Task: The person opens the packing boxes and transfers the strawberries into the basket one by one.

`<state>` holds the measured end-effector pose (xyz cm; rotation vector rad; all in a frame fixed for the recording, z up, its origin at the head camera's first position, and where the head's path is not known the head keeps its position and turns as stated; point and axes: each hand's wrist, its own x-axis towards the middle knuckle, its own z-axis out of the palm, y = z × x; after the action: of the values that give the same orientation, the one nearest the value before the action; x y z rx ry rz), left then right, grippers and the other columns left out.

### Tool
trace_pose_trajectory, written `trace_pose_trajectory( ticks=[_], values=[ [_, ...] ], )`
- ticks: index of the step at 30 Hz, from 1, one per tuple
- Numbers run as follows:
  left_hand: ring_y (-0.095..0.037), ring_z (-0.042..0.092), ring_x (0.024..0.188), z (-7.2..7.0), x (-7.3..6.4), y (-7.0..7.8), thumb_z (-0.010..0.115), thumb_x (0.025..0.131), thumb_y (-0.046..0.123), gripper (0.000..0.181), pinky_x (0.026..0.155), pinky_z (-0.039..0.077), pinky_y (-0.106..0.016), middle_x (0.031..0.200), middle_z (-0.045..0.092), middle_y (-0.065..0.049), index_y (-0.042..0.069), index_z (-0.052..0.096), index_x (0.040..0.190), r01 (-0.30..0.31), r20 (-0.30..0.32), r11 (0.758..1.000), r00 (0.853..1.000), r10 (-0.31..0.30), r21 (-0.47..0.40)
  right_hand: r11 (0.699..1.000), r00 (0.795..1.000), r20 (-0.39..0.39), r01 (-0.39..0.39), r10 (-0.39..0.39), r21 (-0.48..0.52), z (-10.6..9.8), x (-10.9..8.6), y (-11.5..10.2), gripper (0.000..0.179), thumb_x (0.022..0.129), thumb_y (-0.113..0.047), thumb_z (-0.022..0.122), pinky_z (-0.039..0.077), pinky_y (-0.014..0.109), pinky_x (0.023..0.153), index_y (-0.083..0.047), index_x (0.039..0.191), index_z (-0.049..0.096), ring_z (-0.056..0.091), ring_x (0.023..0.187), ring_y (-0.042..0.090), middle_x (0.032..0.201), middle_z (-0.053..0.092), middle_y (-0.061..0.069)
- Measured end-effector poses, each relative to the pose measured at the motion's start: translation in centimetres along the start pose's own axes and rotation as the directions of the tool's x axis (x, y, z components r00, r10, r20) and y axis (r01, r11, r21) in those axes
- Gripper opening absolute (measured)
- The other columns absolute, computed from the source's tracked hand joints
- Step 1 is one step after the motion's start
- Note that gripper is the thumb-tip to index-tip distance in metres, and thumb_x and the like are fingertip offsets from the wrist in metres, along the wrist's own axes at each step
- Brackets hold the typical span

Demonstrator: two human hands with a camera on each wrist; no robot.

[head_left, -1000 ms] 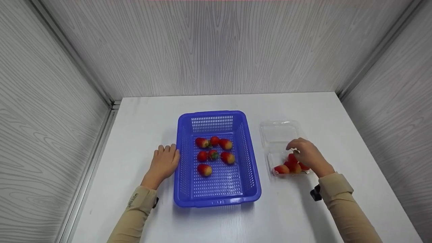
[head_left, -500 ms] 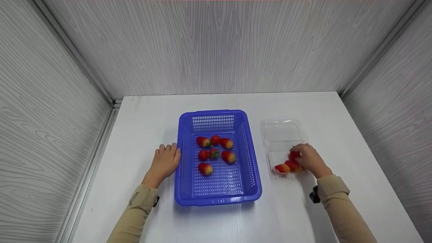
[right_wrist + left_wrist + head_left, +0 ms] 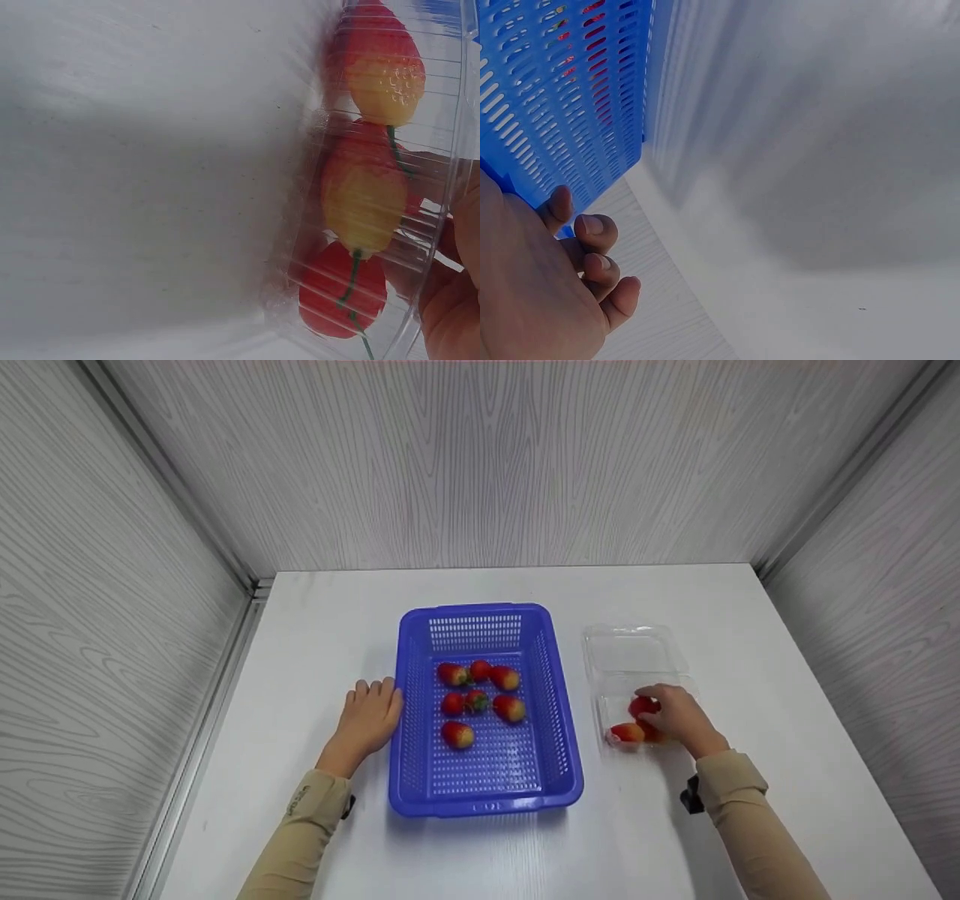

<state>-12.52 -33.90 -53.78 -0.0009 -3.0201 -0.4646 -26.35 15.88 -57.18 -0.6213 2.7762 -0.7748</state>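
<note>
A blue plastic basket (image 3: 486, 808) stands mid-table with several red and yellow strawberries (image 3: 457, 735) on its perforated floor. My left hand (image 3: 367, 720) holds its left rim, thumb at the edge. In the left wrist view the fingers (image 3: 596, 232) curl beside the basket's outer wall. To the right, a clear hinged plastic box (image 3: 611, 709) lies with its lid folded back. Inside it, my right hand (image 3: 679, 716) pinches a red strawberry (image 3: 643, 706) between thumb and fingers. Other strawberries (image 3: 364, 191) lie along the box's near wall, some with green stems.
The white table (image 3: 480, 862) is bordered by grey wood-grain panels (image 3: 480, 465) at the back and both sides. The flat clear lid (image 3: 630, 652) lies behind the box's filled half. A strip of table separates basket and box.
My right hand has come down into the box from above the strawberries, taken hold of one and shifted it slightly left. The left hand stays at the basket's rim.
</note>
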Motion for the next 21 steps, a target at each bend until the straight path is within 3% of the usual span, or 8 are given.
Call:
trace_pose_trajectory(
  ticks=[8, 12, 21],
  values=[
    [-0.034, 0.039, 0.084, 0.0, 0.1, 0.0, 0.032, 0.106, 0.024, 0.029, 0.076, 0.033, -0.048, 0.090, 0.051, -0.016, 0.001, 0.049, 0.105, 0.006, 0.008, 1.000, 1.000, -0.006, -0.004, 0.994, 0.995, -0.080, -0.053, 0.060, 0.091, -0.5, -0.4, -0.8, 0.044, 0.088, -0.016, 0.076, 0.051, 0.052, 0.088, 0.003, 0.125, 0.062, 0.058, 0.100, 0.037, 0.117, 0.063, 0.022],
    [-0.035, 0.039, 0.085, 0.1, 0.1, -0.1, 0.032, 0.106, 0.024, 0.029, 0.076, 0.032, -0.048, 0.090, 0.051, -0.016, 0.001, 0.049, 0.105, 0.006, 0.010, 1.000, 1.000, -0.006, -0.009, 0.990, 0.988, -0.136, -0.057, 0.075, 0.132, -1.2, -0.6, -1.9, 0.042, 0.088, -0.015, 0.075, 0.052, 0.050, 0.086, 0.003, 0.124, 0.061, 0.058, 0.097, 0.036, 0.113, 0.063, 0.021],
    [-0.036, 0.040, 0.086, 0.2, 0.1, -0.2, 0.029, 0.106, 0.026, 0.031, 0.077, 0.033, -0.049, 0.092, 0.051, -0.017, 0.001, 0.048, 0.105, 0.005, 0.012, 1.000, 1.000, -0.005, -0.012, 0.985, 0.964, -0.255, -0.030, 0.072, 0.168, -2.4, -1.1, -6.6, 0.038, 0.086, -0.019, 0.078, 0.054, 0.046, 0.080, -0.003, 0.117, 0.065, 0.060, 0.090, 0.031, 0.108, 0.066, 0.016]
  ],
)
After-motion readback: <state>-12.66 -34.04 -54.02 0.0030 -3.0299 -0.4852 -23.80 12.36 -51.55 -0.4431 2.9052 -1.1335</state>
